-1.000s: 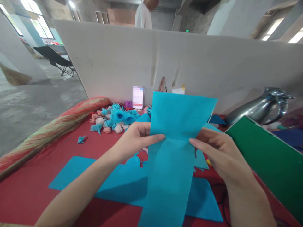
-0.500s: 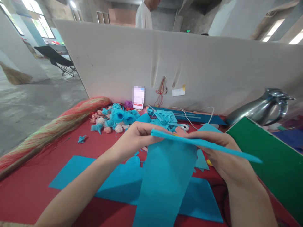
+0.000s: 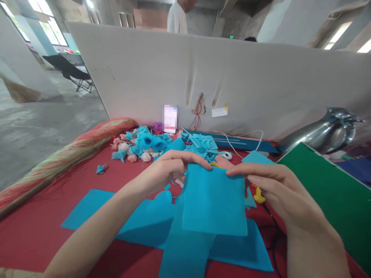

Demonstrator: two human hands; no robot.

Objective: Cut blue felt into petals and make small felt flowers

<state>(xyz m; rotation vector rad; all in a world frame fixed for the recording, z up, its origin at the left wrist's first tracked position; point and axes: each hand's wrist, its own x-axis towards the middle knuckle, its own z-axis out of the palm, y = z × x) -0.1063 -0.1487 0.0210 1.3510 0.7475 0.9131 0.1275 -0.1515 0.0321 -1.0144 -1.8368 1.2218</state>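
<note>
I hold a long strip of blue felt [image 3: 214, 200] in front of me, folded over at the top so its upper flap hangs down toward me. My left hand [image 3: 168, 168] pinches the fold at its left corner. At the right corner my right hand [image 3: 275, 189] pinches the same fold. The strip's lower end drapes over a larger blue felt sheet [image 3: 127, 216] lying on the red table cover [image 3: 43, 231].
A pile of small blue and pink felt flowers [image 3: 142, 144] and blue scraps [image 3: 203, 144] lies behind my hands. A green board [image 3: 333, 193] and a metal jug [image 3: 321, 131] stand to the right. A broom [image 3: 63, 154] lies left. A white partition [image 3: 232, 81] backs the table; a person stands beyond.
The upper half of the blue strip, upright a second ago, has been folded down toward me and now lies over the lower half. Both hands stayed at the crease.
</note>
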